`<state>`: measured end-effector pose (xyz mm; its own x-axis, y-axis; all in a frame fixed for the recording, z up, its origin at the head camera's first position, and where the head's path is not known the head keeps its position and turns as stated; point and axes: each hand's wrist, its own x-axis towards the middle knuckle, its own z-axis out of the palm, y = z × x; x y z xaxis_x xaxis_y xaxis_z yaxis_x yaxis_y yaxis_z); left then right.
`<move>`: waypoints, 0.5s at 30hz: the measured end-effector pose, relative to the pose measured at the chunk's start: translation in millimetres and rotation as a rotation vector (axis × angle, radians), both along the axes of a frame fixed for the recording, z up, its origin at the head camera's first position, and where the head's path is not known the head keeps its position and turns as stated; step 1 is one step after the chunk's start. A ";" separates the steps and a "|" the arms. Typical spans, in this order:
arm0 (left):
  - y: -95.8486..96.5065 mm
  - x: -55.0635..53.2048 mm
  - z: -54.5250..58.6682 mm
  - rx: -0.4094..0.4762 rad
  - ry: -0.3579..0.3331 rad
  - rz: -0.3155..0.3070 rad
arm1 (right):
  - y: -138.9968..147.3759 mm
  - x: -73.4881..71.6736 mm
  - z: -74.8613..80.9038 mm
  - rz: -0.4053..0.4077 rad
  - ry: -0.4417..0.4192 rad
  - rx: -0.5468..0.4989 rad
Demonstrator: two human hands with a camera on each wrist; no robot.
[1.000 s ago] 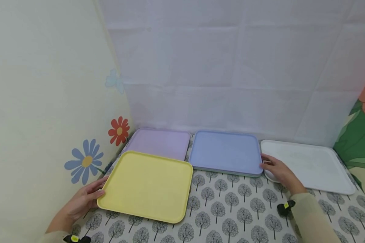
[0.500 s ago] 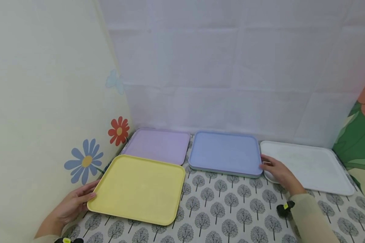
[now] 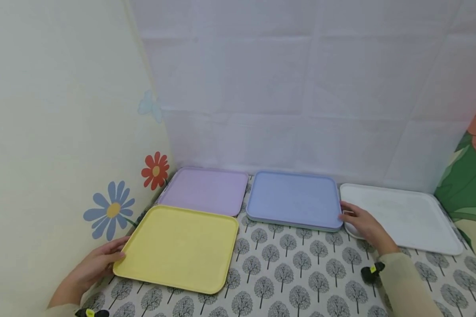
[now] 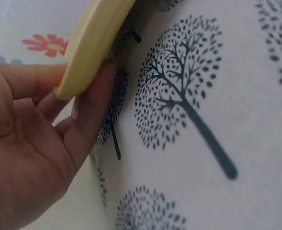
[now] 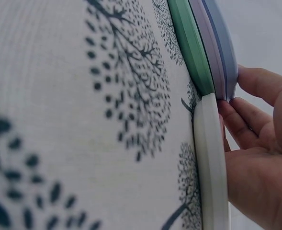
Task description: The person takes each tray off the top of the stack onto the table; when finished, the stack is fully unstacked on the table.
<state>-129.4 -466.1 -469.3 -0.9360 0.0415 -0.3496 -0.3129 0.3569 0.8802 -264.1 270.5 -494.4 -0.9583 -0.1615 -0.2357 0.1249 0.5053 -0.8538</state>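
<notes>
My left hand [image 3: 96,267] holds a yellow tray [image 3: 178,248] by its left edge. In the left wrist view the thumb and fingers pinch the yellow rim [image 4: 90,52] from both faces, above the cloth. At the back centre lies a blue tray [image 3: 293,198], top of a stack. The right wrist view shows a purple tray [image 5: 208,43] under it and a green tray [image 5: 191,52] lowest. My right hand [image 3: 364,223] grips the blue tray's right edge, thumb on top and fingertips at the edge below; how far under they reach is hidden.
A light purple tray [image 3: 206,189] lies back left, its front edge partly behind the yellow one. To the right is a white tray [image 3: 404,218], close beside the stack and beneath my right hand. Tree-patterned cloth [image 3: 285,273] covers the table; walls stand behind and left.
The yellow tray and my left hand have shifted left and slightly nearer, showing more of the light purple tray. My right hand stays at the blue tray's edge.
</notes>
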 end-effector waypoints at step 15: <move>27.5 -16.8 17.1 -0.492 0.010 0.007 | -1.2 -1.0 1.7 -0.021 -0.034 0.011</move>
